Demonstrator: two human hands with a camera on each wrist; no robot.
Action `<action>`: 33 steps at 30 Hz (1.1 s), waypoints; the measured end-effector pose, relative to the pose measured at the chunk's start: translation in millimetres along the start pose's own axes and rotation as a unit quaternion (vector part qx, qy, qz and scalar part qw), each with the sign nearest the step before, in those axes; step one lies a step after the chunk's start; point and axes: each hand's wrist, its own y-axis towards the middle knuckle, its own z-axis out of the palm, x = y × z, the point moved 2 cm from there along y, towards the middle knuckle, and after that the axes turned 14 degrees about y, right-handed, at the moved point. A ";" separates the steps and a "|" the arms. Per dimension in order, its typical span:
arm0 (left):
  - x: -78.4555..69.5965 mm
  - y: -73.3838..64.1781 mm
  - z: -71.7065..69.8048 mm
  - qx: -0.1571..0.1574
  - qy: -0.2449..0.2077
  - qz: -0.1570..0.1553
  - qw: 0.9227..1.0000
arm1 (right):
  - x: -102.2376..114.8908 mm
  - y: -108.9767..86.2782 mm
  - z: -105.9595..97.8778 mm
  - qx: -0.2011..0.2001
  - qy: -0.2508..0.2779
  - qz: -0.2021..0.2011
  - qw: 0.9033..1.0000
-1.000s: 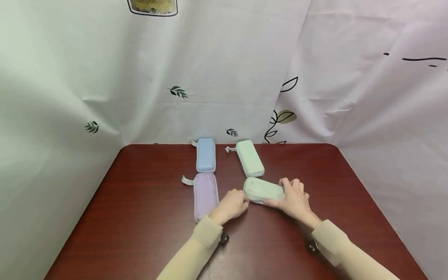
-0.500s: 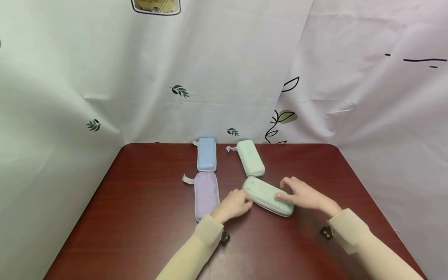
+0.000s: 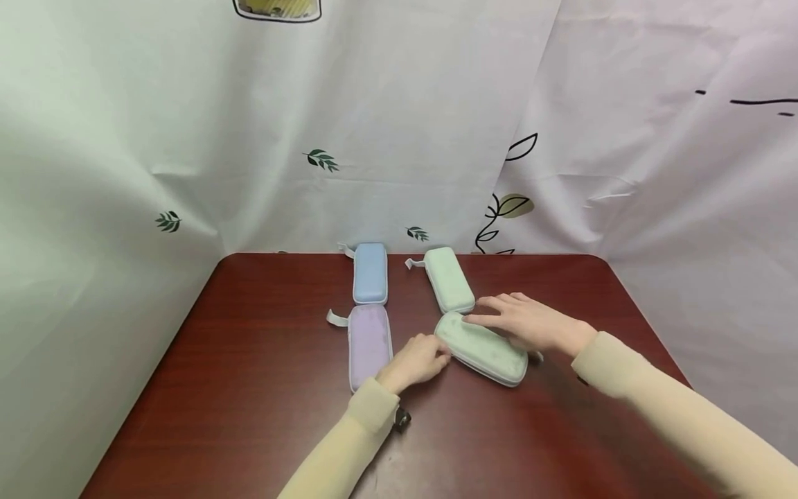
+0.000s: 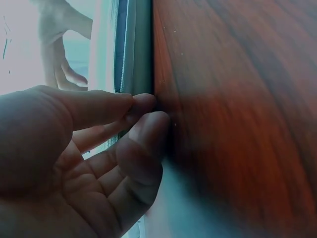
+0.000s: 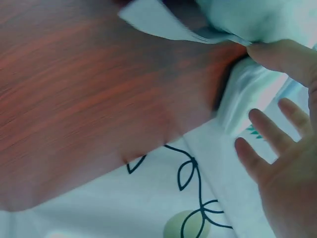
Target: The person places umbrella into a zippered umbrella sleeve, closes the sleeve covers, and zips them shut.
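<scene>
A pale green zippered case (image 3: pixel 483 350) lies slantwise on the table, its strap sticking out at the right end. At its left end, my left hand (image 3: pixel 416 360) is loosely bent, fingertips by the zipped edge; the left wrist view shows nothing between the fingers (image 4: pixel 143 131). Over the case's far right side, my right hand (image 3: pixel 530 320) has its fingers spread. The right wrist view shows its thumb against the case's edge and the other fingers (image 5: pixel 262 134) apart. A lighter mint case (image 3: pixel 449 281) lies behind, nearly end to end with the green one.
To the left, a purple case (image 3: pixel 369 346) and a blue case (image 3: pixel 370 274) lie end to end, white straps toward the left. The dark red table (image 3: pixel 249 388) backs onto a white printed curtain (image 3: pixel 374 125).
The green case's right end has swung toward the near edge. My right hand has let go of that end and shifted to its far side. The left hand has barely moved.
</scene>
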 end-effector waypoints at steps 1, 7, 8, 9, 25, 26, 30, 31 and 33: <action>0.3 0.1 -0.1 0.001 -0.002 -0.001 1.000 | 0.5 2.3 0.3 0.009 -0.005 0.001 1.000; 0.3 0.1 0.1 0.005 -0.016 -0.013 1.000 | 6.5 14.6 5.4 0.047 -0.106 -0.045 0.992; 0.4 -0.2 -0.1 0.005 -0.017 -0.016 1.000 | 7.4 17.2 6.2 0.048 -0.133 -0.062 0.988; 0.8 -0.5 -0.3 0.006 -0.016 -0.018 1.000 | 8.6 19.9 6.7 0.046 -0.156 -0.078 0.984; 13.4 -5.9 1.5 -0.004 -0.009 -0.034 0.999 | 15.7 39.6 21.1 0.062 -0.082 -0.090 0.991; 13.5 -6.1 2.0 -0.003 -0.007 -0.032 0.999 | 15.1 39.1 22.9 0.059 -0.061 -0.088 0.992; 12.5 -8.4 1.4 -0.015 0.003 -0.025 1.000 | 12.9 37.0 29.7 0.039 0.010 -0.066 0.997; 12.0 -9.3 0.8 -0.017 0.004 -0.022 1.000 | 12.1 35.6 31.5 0.032 0.029 -0.054 0.998; 10.9 -11.5 -0.4 -0.022 0.002 -0.015 1.000 | 10.8 31.4 35.4 0.015 0.069 -0.030 0.997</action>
